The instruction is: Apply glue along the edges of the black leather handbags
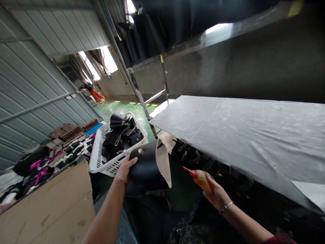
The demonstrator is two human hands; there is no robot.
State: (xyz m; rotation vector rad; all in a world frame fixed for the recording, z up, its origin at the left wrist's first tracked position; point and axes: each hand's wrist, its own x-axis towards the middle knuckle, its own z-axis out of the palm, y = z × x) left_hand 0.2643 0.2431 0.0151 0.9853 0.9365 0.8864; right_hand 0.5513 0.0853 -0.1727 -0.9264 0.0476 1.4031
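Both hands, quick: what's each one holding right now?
Left hand: closed on a curved black piece.
Right hand: closed around a red-tipped bottle.

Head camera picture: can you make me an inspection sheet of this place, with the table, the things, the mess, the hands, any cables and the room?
Surface: grey-topped table, wrinkled in places.
Things in hand: curved black piece with a pale inside; squeeze bottle with a red tip.
Clutter: white basket holding black items; cardboard at lower left.
Hands: left hand grips the black piece; right hand holds the bottle, its tip apart from the piece.
Cables: nothing seen.
Surroundings: ribbed metal wall, green floor, a person far off.
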